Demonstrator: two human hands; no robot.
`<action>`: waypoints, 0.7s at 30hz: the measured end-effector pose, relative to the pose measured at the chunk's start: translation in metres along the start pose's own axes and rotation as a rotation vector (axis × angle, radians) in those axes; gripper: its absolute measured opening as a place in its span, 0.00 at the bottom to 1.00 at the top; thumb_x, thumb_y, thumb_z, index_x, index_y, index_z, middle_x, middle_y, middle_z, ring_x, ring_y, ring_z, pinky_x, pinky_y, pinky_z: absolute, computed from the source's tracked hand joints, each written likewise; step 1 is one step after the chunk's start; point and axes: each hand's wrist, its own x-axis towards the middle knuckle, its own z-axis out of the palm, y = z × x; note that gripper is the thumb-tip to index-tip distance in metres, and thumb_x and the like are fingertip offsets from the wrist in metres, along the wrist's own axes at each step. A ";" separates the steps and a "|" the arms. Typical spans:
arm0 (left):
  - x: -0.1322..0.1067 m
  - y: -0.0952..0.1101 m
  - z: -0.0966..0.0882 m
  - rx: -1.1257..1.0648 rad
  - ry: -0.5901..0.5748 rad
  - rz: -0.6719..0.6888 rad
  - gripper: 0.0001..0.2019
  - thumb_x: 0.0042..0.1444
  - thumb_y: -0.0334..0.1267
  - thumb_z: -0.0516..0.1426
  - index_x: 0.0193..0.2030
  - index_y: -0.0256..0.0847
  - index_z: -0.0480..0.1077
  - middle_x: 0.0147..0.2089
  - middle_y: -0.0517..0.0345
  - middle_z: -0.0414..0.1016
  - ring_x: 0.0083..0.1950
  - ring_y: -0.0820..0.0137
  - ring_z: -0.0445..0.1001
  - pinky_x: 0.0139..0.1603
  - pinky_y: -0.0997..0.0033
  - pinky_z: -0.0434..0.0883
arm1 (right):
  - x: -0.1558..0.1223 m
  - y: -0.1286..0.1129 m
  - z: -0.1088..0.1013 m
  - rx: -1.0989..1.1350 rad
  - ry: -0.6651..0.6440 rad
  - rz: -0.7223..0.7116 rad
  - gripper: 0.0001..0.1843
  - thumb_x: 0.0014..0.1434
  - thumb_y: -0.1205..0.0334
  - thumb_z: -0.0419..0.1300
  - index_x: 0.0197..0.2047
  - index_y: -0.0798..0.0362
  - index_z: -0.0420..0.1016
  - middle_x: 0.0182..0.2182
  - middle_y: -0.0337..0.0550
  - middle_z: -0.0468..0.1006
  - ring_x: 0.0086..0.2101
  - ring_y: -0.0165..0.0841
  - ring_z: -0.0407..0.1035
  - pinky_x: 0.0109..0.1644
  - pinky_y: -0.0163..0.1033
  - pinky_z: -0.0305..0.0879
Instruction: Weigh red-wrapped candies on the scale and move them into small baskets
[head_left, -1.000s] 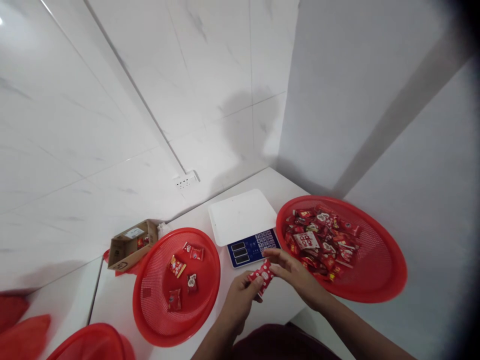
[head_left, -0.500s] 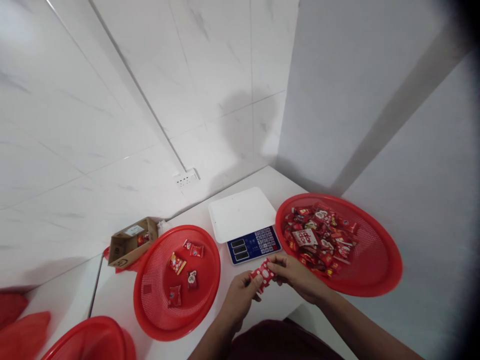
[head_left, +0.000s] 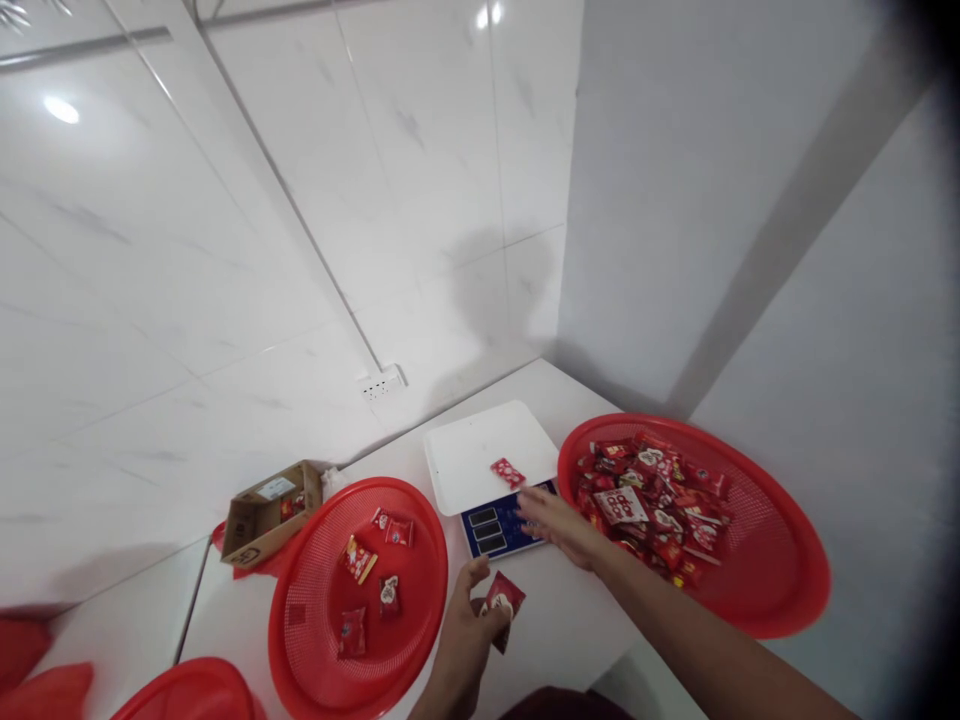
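Note:
A dark red candy packet (head_left: pixel 504 603) is pinched in my left hand (head_left: pixel 466 622), between thumb and fingers, above the table in front of the scale. My right hand (head_left: pixel 556 522) reaches over the blue keypad of the digital scale (head_left: pixel 486 532) with its fingers stretched out and nothing in them. Just beyond its fingertips, a red packet with white dots (head_left: pixel 508 472) lies on the scale's white pan (head_left: pixel 469 440). To the right stands a red basket (head_left: pixel 814 590) holding a heap of red-wrapped candies (head_left: pixel 652 490). The left red basket (head_left: pixel 281 655) holds several spread-out candy packets (head_left: pixel 352 632).
An open cardboard box (head_left: pixel 251 540) with some packets inside stands at the back left, on red plastic. Another red basket (head_left: pixel 187 690) sits at the lower left. Walls meet behind the white table (head_left: pixel 551 640), and a socket (head_left: pixel 381 385) is on the tiled wall.
The dotted packet has gone from between both hands onto the scale pan. My right hand has let go of it; my left hand now shows a different, dark red packet. The view has tilted upward.

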 end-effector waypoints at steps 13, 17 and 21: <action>0.012 -0.024 0.008 0.065 -0.154 -0.006 0.24 0.38 0.50 0.63 0.37 0.39 0.61 0.20 0.68 0.63 0.20 0.77 0.63 0.22 0.74 0.60 | -0.049 0.033 0.001 -0.353 -0.384 0.048 0.12 0.46 0.57 0.60 0.25 0.58 0.69 0.18 0.35 0.71 0.20 0.23 0.64 0.24 0.29 0.56; 0.013 -0.026 0.006 0.063 -0.210 0.047 0.24 0.40 0.51 0.62 0.39 0.38 0.62 0.21 0.65 0.66 0.21 0.77 0.63 0.23 0.75 0.59 | -0.043 0.032 -0.001 -0.343 -0.408 0.110 0.12 0.44 0.56 0.61 0.25 0.58 0.69 0.17 0.35 0.71 0.20 0.23 0.64 0.23 0.28 0.56; 0.014 -0.026 0.001 0.017 -0.152 -0.006 0.27 0.38 0.52 0.63 0.41 0.39 0.61 0.22 0.67 0.64 0.22 0.77 0.64 0.24 0.75 0.60 | -0.034 0.032 -0.006 -0.319 -0.482 0.179 0.13 0.42 0.57 0.63 0.27 0.58 0.69 0.19 0.36 0.74 0.20 0.24 0.66 0.22 0.28 0.57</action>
